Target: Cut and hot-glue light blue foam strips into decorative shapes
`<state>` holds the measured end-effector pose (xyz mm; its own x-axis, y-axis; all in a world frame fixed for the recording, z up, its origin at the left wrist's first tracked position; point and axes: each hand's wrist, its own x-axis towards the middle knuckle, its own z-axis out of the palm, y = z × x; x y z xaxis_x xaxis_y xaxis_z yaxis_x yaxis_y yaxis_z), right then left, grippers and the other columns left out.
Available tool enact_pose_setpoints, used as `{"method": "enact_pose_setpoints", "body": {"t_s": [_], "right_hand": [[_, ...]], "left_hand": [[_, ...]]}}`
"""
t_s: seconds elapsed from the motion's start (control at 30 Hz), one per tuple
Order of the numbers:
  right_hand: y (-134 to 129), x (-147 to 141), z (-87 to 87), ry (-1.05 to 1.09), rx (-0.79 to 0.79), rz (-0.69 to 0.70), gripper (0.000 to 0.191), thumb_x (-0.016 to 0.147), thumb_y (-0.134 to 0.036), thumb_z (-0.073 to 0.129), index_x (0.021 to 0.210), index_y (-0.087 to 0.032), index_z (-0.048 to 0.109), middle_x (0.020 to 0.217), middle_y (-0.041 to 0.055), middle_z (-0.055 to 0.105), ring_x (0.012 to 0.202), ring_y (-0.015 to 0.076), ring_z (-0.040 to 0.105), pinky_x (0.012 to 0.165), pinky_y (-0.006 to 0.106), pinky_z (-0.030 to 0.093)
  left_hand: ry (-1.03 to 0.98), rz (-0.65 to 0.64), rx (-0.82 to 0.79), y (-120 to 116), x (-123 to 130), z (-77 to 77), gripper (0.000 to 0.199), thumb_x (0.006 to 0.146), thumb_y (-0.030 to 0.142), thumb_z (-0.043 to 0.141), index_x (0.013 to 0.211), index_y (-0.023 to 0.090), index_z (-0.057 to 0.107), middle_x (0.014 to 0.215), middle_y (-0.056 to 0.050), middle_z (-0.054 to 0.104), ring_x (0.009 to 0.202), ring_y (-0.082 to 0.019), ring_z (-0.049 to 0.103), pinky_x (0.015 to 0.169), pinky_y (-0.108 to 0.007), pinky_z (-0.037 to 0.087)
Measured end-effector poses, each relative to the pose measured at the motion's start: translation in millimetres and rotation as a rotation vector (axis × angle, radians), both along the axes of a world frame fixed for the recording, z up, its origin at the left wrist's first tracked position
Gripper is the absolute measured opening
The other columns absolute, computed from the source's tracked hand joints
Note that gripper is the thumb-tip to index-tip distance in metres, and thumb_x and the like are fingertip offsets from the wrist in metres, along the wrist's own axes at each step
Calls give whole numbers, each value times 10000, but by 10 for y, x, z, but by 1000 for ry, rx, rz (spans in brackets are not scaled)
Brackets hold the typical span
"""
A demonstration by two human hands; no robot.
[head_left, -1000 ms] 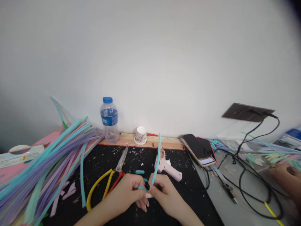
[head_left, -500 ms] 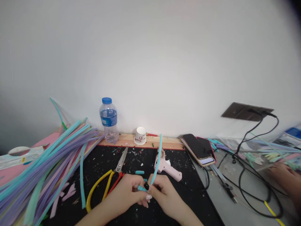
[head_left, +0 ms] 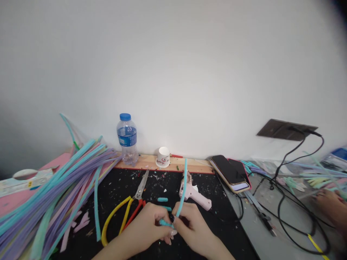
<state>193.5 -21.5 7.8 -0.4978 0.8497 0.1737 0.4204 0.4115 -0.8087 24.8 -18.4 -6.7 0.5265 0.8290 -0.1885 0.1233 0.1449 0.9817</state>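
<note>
A light blue fuzzy stem [head_left: 185, 184] rises from between the fingers of my right hand [head_left: 189, 223], its long free end pointing up. My left hand [head_left: 153, 225] is closed on the lower, bent part of the same stem, and the fingertips of both hands meet there. Two short light blue pieces [head_left: 162, 199] lie on the black mat [head_left: 165, 186] just beyond my hands. Scissors [head_left: 141, 186] with yellow and red handles lie beside my left hand. Behind my right hand rests a pink glue gun [head_left: 199, 198].
Many pastel stems [head_left: 62, 187] are heaped at the left. Along the wall stand a water bottle [head_left: 127, 141] and a paper cup [head_left: 163, 157]. Phones [head_left: 229, 169] and black cables [head_left: 282, 202] lie at the right, near another person's hand [head_left: 329, 202].
The whole view has shifted slightly. The upright stem leans a little less, and both hands keep their hold on it.
</note>
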Motion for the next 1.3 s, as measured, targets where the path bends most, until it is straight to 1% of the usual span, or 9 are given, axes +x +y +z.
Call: {"method": "enact_pose_setpoints", "body": {"t_s": [0.27, 0.43, 0.6, 0.73, 0.87, 0.93, 1.03, 1.13, 1.3], "right_hand": [[-6, -14, 24, 43, -116, 67, 238, 840, -115, 452, 610, -171, 471, 591, -36, 494, 555, 95, 421, 549, 207, 315], [25, 13, -5, 196, -339, 55, 303, 873, -258, 452, 588, -157, 477, 584, -32, 466, 570, 97, 404, 553, 213, 317], [41, 24, -29, 262, -544, 53, 297, 810, -244, 503, 537, -164, 416, 506, -67, 377, 494, 65, 305, 457, 184, 223], [44, 32, -40, 231, -626, 50, 298, 767, -193, 497, 500, -181, 367, 439, -90, 314, 417, 49, 252, 407, 189, 162], [43, 36, -72, 259, -669, 45, 333, 785, -233, 508, 497, -185, 348, 427, -96, 298, 396, 44, 221, 398, 199, 129], [45, 31, -90, 319, -613, 27, 354, 813, -301, 508, 517, -186, 350, 451, -91, 301, 415, 51, 225, 409, 202, 143], [46, 18, -102, 364, -413, -90, 385, 853, -418, 470, 559, -187, 376, 510, -75, 308, 467, 73, 261, 444, 210, 207], [27, 8, -89, 267, -170, -193, 381, 893, -411, 417, 591, -179, 436, 570, -40, 387, 553, 108, 358, 526, 231, 300], [-26, 2, -57, 97, 33, -98, 290, 935, -266, 343, 695, -184, 484, 670, -1, 496, 621, 132, 443, 613, 250, 358]], "left_hand": [[238, -51, 314, -29, -10, 120, 167, 708, 93, 584, 576, 153, 667, 606, 7, 697, 600, -140, 628, 571, -184, 416], [353, -52, 549, -62, -24, 109, 196, 792, 234, 609, 609, 169, 637, 621, 13, 673, 597, -129, 606, 595, -183, 399], [474, -155, 833, -114, -40, 87, 211, 859, 259, 528, 681, 188, 614, 653, -21, 664, 612, -160, 609, 597, -224, 397], [400, -161, 926, -146, -52, 122, 231, 894, 239, 439, 798, 222, 649, 711, -47, 682, 652, -185, 621, 630, -248, 427], [312, -169, 832, -132, -53, 156, 242, 893, 250, 439, 827, 237, 672, 765, -53, 697, 703, -196, 630, 676, -259, 448], [291, -110, 716, -107, -42, 169, 172, 860, 263, 513, 797, 230, 670, 772, -35, 700, 724, -190, 633, 694, -249, 453], [217, 59, 447, -63, -16, 178, 106, 802, 289, 592, 789, 197, 643, 737, -15, 686, 689, -171, 639, 635, -221, 469], [60, 133, 152, -35, 11, 152, 238, 838, 371, 507, 784, 157, 596, 713, -29, 675, 623, -165, 663, 565, -224, 485], [-38, 176, -102, -15, 62, 80, 341, 829, 458, 469, 729, 139, 539, 663, -49, 675, 570, -185, 684, 531, -256, 502]]}}
